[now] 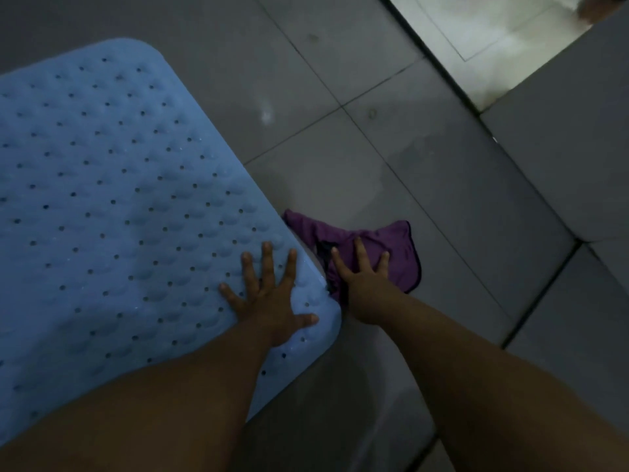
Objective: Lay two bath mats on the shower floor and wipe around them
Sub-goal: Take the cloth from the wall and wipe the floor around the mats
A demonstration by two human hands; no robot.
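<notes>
While the floor (340, 80) of grey tiles fills the view, the blue mat (119, 199) is the largest thing on it, and it lies flat. It spreads away from the left hand (269, 301) to that hand's left and forward, with its long axis running from near the person toward the upper left. Only one mat is in view; I cannot tell where the second one is.

The left hand rests on the mat's near right corner, palm down, with the fingers straight and spread wide. It holds nothing and only presses the corner.

Just to the right of this hand, past the mat's edge, the purple cloth (384, 253) lies crumpled on the tiles. One end of the cloth touches the mat's edge. The right hand (360, 284) lies flat on the cloth, fingers straight and apart, pressing it down and not gripping it. The two hands are close side by side, with the mat's edge between them.

I judge that the wiping step is in hand, since the cloth is already against the border. The next stroke probably follows the mat's right edge forward, away from the right hand. This hand is the nearer one for it, while the left can keep the corner from lifting. Both forearms reach forward and almost parallel.
</notes>
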